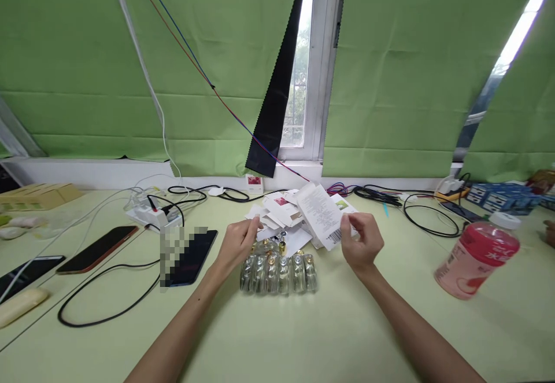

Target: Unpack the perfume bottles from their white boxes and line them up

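Note:
My right hand [363, 242] is closed, thumb and fingers pinching the lower right edge of a white cardboard box [319, 214], which is tilted and shows printed text and a barcode. My left hand [236, 243] has its fingers curled and thumb raised beside a heap of white cardboard packaging [280, 209]; whatever may be inside the fingers is hidden. Between and below the hands, small clear glass bottles [284, 274] with gold and silver tops stand in a row. More bottles [266, 248] lie behind that row, partly covered by the left hand.
A pink drink bottle [477, 258] stands at the right. Phones [97, 250] and a looped black cable [71, 319] lie at the left, near a power strip [156, 215]. Blue boxes [503, 198] are stacked at the far right. Cables [377, 195] run along the back.

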Available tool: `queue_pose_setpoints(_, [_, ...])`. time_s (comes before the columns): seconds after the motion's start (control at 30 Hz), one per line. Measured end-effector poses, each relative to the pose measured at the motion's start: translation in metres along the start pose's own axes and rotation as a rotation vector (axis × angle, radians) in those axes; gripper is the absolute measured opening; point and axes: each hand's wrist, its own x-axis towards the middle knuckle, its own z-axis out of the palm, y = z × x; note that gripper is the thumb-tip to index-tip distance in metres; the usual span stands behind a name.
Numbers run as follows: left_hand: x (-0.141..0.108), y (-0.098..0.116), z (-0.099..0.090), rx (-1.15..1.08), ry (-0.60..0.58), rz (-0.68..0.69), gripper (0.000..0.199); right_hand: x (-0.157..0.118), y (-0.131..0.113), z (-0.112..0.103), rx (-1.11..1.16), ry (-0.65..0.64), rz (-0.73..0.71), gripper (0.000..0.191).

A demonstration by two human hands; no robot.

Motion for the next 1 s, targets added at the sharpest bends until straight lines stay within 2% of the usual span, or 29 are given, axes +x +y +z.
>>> queue_pose_setpoints(0.07, [0.006, 0.023, 0.001, -0.031, 0.007, 0.008, 0.055, 0.002, 0.001, 0.007, -0.008, -0.011, -0.133, 0.010])
queue_pose_setpoints(0.2, [0.020, 0.070, 0.007, -0.086, -0.166, -0.005, 0.048, 0.000, 0.002, 0.019, 0.017, -0.023, -0.255, 0.019])
queue_pose_setpoints(0.33, [0.030, 0.094, 0.021, -0.268, -0.322, -0.239, 0.048, -0.007, 0.002, 0.021, 0.014, -0.026, -0.331, 0.024])
queue_pose_setpoints(0.43, [0.031, 0.098, 0.033, -0.455, -0.391, -0.350, 0.049, -0.014, 0.003, 0.020, 0.012, -0.052, -0.376, 0.030])
queue_pose_setpoints(0.53, [0.029, 0.098, 0.044, -0.649, -0.379, -0.414, 0.049, -0.020, 0.005, 0.019, 0.013, -0.099, -0.389, 0.035])
queue_pose_setpoints(0.63, [0.027, 0.096, 0.052, -0.771, -0.359, -0.406, 0.048, -0.025, 0.003, 0.019, 0.005, -0.147, -0.396, 0.035])
queue_pose_setpoints(1.0, [0.016, 0.087, 0.056, -0.832, -0.263, -0.328, 0.040, -0.031, -0.009, 0.012, 0.074, -0.286, -0.425, 0.039])
